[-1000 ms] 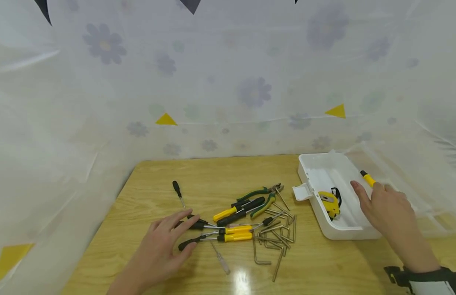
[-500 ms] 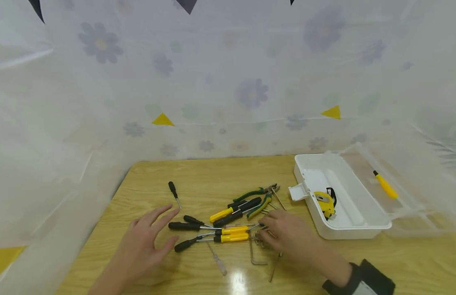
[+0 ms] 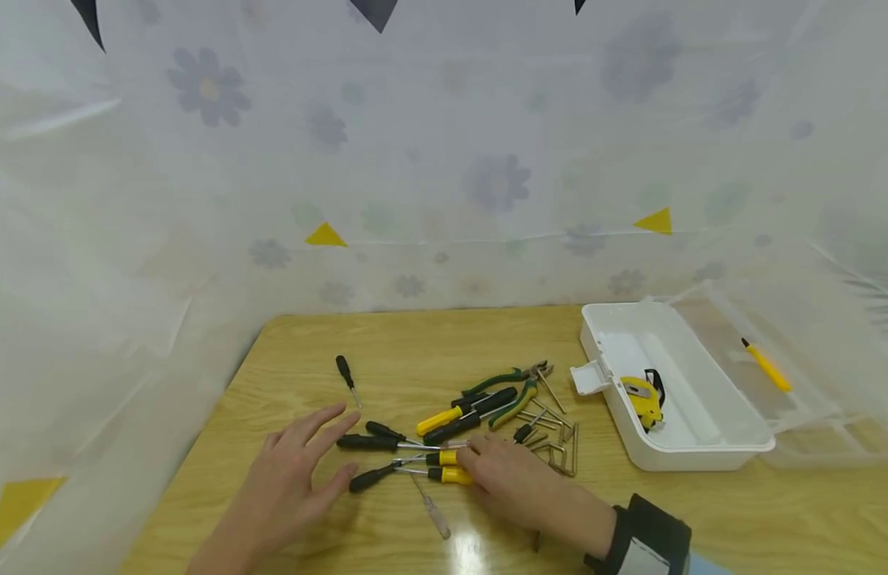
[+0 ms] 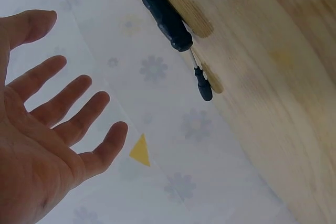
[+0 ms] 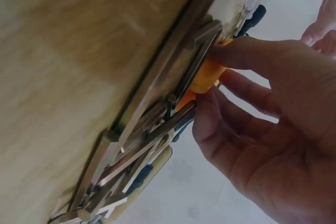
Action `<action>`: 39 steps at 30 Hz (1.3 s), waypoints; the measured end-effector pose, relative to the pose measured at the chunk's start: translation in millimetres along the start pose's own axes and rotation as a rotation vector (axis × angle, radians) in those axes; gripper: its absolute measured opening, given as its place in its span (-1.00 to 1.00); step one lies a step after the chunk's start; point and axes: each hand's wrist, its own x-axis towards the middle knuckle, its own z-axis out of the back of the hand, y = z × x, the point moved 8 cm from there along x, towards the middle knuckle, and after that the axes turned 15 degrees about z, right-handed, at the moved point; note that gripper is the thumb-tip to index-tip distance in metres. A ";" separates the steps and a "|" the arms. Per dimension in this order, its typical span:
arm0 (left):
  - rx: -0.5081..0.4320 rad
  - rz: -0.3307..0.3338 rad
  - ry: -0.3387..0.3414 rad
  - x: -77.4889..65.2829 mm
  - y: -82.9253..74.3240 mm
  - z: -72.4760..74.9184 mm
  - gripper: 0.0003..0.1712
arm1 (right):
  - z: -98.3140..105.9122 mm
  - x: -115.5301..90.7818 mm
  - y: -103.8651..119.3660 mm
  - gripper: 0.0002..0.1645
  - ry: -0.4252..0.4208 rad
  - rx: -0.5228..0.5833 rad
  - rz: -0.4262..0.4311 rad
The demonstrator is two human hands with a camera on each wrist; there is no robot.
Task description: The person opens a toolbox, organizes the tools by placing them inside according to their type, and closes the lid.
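Note:
My right hand (image 3: 512,483) is down at the yellow-handled screwdrivers (image 3: 454,476), hiding the ends of their handles. In the right wrist view, its thumb and fingers pinch one yellow handle (image 5: 208,74). My left hand (image 3: 286,475) is spread with nothing in it, just left of the black-handled screwdrivers (image 3: 365,442). A small black screwdriver (image 3: 346,372) lies beyond its fingertips. A clear-handled screwdriver (image 3: 437,517) lies between the hands, toward the front. Several hex keys (image 3: 575,447) are heaped around and behind the right hand, partly covered by it.
Green-handled pliers (image 3: 528,393) and more screwdrivers (image 3: 444,419) lie behind the hands. At the right stands an open white box (image 3: 674,457) holding a yellow tape measure (image 3: 641,399). Its clear lid (image 3: 810,383) is folded back, with a yellow screwdriver (image 3: 767,366) on it.
My right hand has let go of a yellow screwdriver on the lid, moved left over the hex keys and taken hold of another yellow handle. The left hand has drawn back slightly left.

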 end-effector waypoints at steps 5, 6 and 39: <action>-0.003 -0.007 -0.002 -0.8 0.8 -2.9 -0.24 | -2.4 -2.4 -3.4 -0.75 0.007 0.054 -0.011; -0.003 -0.007 0.001 -0.8 1.0 -3.7 -0.24 | -2.3 -3.1 -3.8 -0.74 0.003 0.062 -0.011; 0.025 -0.065 0.153 15.5 -20.7 -33.5 -0.30 | 91.7 -118.8 -65.9 -0.65 -0.755 -0.290 -0.042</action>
